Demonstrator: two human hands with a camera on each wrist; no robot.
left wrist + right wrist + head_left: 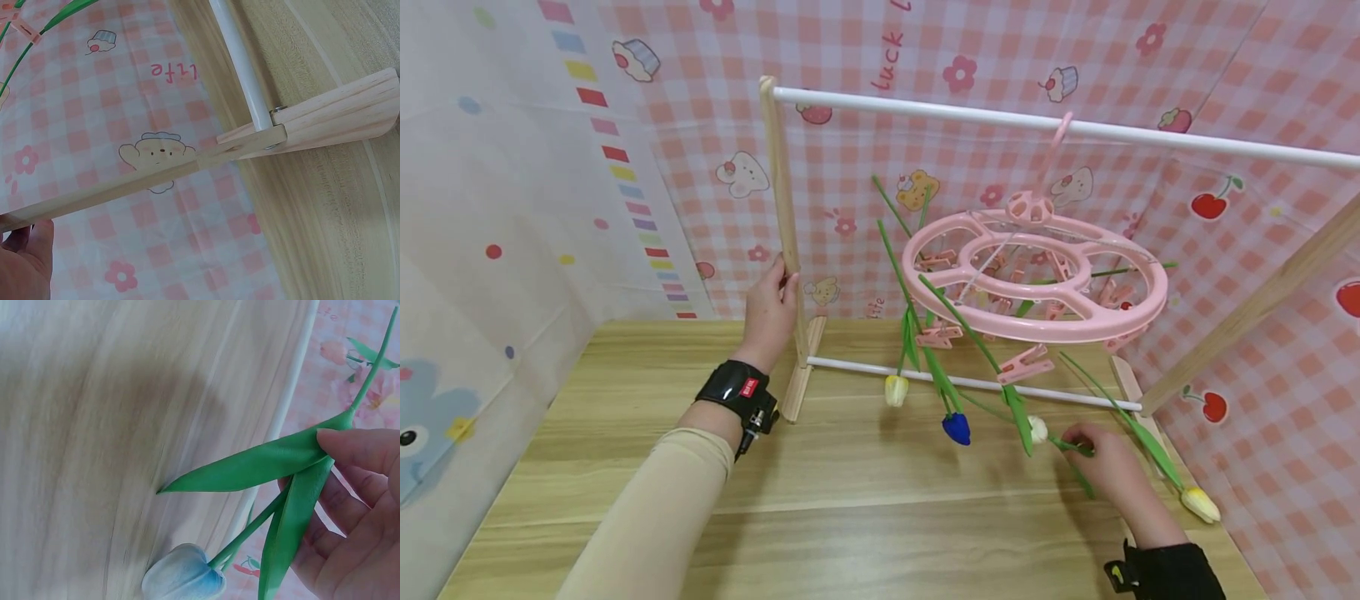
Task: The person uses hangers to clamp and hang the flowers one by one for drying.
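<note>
My left hand grips the wooden post of a small rack, thumb and fingers around it. Low at the right, my right hand pinches an artificial tulip by its green stem and leaves. Its white bloom, tinged blue, points down over the table in the right wrist view. A pink clip hanger hangs from the rack's white top bar. Tulips hang head down from its clips, among them a pale yellow one and a blue one.
Right of my right hand, a yellow-white tulip lies with its stem toward the rack's lower bar. The rack's wooden foot stands on the wood-grain table. Printed pink checked cloth covers the wall behind.
</note>
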